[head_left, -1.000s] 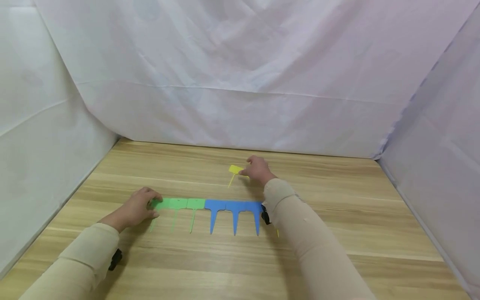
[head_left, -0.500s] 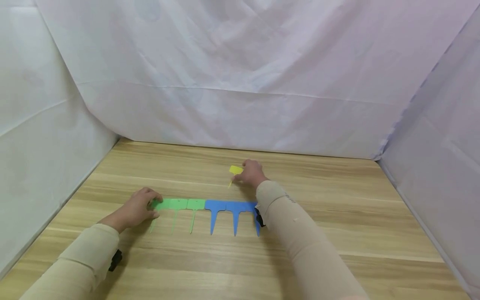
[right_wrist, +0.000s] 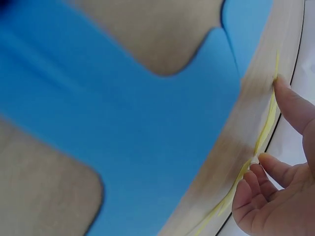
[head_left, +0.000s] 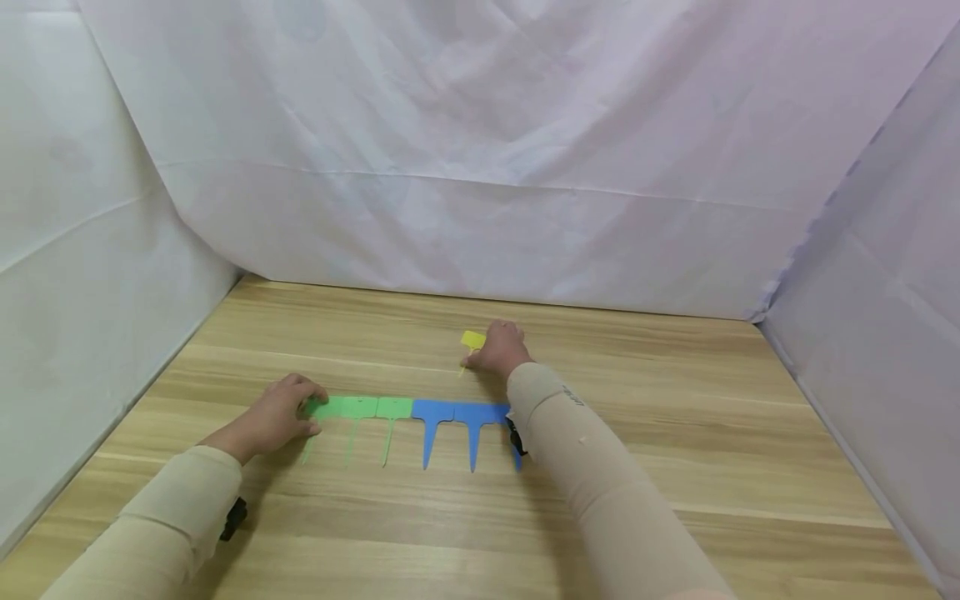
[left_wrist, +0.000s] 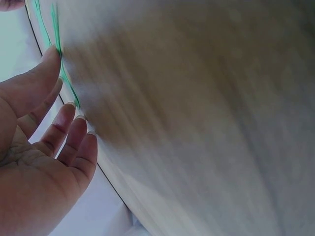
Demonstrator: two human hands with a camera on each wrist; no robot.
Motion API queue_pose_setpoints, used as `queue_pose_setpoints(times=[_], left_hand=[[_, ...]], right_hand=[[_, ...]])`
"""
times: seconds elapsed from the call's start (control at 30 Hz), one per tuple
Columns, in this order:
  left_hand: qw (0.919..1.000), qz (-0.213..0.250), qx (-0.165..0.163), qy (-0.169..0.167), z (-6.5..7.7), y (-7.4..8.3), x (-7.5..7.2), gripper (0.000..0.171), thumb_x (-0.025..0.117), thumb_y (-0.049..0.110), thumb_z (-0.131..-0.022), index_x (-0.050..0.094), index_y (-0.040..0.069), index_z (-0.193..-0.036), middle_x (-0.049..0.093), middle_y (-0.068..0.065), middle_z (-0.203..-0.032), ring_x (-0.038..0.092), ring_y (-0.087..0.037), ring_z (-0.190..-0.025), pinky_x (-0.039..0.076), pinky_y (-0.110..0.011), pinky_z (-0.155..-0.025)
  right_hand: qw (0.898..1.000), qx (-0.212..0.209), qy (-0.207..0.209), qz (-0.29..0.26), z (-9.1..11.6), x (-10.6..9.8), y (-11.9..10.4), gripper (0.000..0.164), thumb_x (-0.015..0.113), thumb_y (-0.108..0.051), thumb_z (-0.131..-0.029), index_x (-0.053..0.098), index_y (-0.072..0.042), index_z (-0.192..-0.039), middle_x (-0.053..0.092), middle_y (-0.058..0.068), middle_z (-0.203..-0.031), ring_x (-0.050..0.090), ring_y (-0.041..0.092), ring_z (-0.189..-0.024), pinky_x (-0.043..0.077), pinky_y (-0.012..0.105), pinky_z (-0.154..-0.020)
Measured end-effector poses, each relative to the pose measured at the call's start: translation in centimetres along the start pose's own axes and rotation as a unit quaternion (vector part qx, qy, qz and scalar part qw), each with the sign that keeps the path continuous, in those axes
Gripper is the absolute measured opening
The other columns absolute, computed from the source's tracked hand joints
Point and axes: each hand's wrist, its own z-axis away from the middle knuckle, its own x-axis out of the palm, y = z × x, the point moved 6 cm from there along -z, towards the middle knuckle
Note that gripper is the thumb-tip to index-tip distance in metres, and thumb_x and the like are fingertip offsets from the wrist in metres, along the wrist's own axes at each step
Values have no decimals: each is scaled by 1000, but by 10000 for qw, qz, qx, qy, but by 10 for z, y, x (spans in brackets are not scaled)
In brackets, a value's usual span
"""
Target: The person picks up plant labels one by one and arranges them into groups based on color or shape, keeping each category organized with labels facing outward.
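Flat green plant labels [head_left: 393, 407] lie in a row on the table, thin stems toward the wearer. At the row's left end my left hand [head_left: 279, 415] rests with relaxed fingers spread about the outermost one; its thumb and fingertips touch the green edge [left_wrist: 66, 78] in the left wrist view. Blue T-shaped plant labels [head_left: 432, 409] continue the row rightward, the last partly covered by my right sleeve. Farther back, my right hand [head_left: 501, 348] lies over yellow plant labels [head_left: 472, 339], thumb at a stem, fingertips apart from it along the yellow strip [right_wrist: 266, 128] in the right wrist view.
The wood-grain table [head_left: 420, 533] is bounded by a white cloth [head_left: 480, 242] behind and by pale cloth walls on both sides. Each wrist wears a small black camera, the left one [head_left: 234, 518] close above the tabletop.
My right hand has shifted slightly left and toward the wearer over the yellow labels, its thumb now near the left label's stem. The left hand stays put at the green row.
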Motion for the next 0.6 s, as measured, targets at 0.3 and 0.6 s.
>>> queue_pose_setpoints(times=[0.3,0.6], left_hand=[[9998,93,-76,-127,-1,4,0,37,75,6,-81,59,-4,-113,49,-25,-115,46,-37,-96,45,-49,-77],[9999,49,-21,-94,-2,8,0,37,76,5,-80,60,-5,-112,50,-26,-115,47,-38,-96,45,-50,-78]], right_hand=[[9997,179,-116,71,-1,0,2,56,79,-41,-79,57,1,-107,51,18,-118,41,33,-113,40,40,-92],[9996,182,-120,201,-4,0,5,59,79,-42,-78,57,2,-110,51,20,-121,41,34,-115,37,42,-97]])
